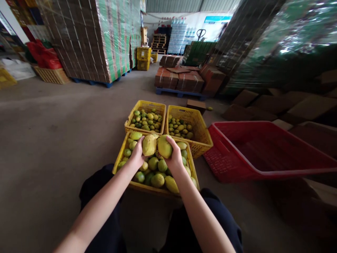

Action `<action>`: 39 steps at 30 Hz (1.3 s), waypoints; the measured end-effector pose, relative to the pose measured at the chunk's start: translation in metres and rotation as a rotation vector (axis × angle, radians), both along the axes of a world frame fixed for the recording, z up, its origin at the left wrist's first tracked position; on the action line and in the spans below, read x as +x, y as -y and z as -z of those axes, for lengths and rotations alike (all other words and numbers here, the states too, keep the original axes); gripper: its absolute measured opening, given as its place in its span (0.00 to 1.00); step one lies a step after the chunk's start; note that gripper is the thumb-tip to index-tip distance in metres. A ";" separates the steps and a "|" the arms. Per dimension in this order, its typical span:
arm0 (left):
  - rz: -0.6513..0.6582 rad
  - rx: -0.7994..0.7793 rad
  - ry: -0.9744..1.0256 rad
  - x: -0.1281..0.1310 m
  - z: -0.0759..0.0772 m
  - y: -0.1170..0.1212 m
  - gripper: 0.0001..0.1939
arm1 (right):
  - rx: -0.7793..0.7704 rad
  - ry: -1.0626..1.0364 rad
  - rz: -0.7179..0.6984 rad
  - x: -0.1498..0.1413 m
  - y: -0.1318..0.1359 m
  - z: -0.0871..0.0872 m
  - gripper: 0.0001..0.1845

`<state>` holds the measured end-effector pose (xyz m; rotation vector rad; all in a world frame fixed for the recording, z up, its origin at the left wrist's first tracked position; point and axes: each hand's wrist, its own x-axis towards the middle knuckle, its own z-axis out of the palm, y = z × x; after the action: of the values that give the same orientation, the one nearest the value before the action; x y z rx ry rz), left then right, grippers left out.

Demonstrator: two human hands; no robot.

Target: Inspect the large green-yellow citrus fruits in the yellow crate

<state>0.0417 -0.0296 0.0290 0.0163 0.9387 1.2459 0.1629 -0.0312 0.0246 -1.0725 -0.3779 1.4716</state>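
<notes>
Left hand (137,150): grip closed round a yellow fruit (149,145). Right hand (175,151): grip closed round a greenish fruit (165,147). Both above near crate (120,153), not set down. Near crate well filled; much handling probably remains. Beyond: left rear crate (152,105), right rear crate (201,143), part-filled.

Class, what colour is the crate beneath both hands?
The crate is yellow, shown in head view.

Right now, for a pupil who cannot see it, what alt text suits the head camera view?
A person's left hand and right hand each hold a yellow-green fruit above a yellow crate of similar fruit. Two more yellow crates holding fruit stand just beyond, with a red crate to the right and bundled cardboard in the background.
</notes>
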 end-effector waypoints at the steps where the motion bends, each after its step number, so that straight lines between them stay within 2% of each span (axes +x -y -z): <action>1: -0.005 -0.027 -0.018 0.000 -0.002 0.001 0.12 | -0.027 -0.028 -0.007 0.000 0.001 -0.005 0.05; 3: -0.010 -0.081 -0.039 0.001 -0.004 0.001 0.12 | -0.090 -0.079 -0.004 -0.002 0.002 -0.015 0.04; 6: -0.024 -0.078 0.008 0.001 -0.002 -0.001 0.11 | -0.195 -0.125 0.005 -0.003 0.002 -0.022 0.04; 10: -0.053 -0.036 0.064 -0.001 -0.002 -0.005 0.11 | -0.291 -0.162 0.029 -0.003 -0.001 -0.018 0.07; 14: -0.058 -0.068 0.111 -0.003 -0.003 -0.010 0.13 | -0.342 -0.192 0.001 -0.001 -0.004 -0.009 0.11; 18: -0.050 -0.075 0.117 -0.003 -0.006 -0.010 0.14 | -0.325 -0.152 0.002 0.000 -0.003 -0.008 0.09; 22: -0.063 0.001 0.113 -0.004 -0.014 -0.005 0.14 | -0.276 -0.079 0.018 -0.001 -0.001 -0.013 0.08; 25: -0.052 0.020 0.094 -0.005 -0.018 -0.003 0.14 | -0.277 -0.130 -0.023 -0.001 0.000 -0.015 0.08; 30: -0.059 -0.040 0.109 -0.005 -0.016 -0.005 0.21 | -0.307 -0.233 -0.046 0.001 0.000 -0.012 0.09; 39: -0.114 -0.003 0.131 -0.005 -0.011 -0.006 0.18 | -0.265 -0.142 -0.015 0.006 -0.002 -0.011 0.06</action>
<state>0.0364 -0.0238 0.0397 -0.1212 0.8369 1.3342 0.1685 -0.0296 0.0355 -1.1665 -0.0915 1.6318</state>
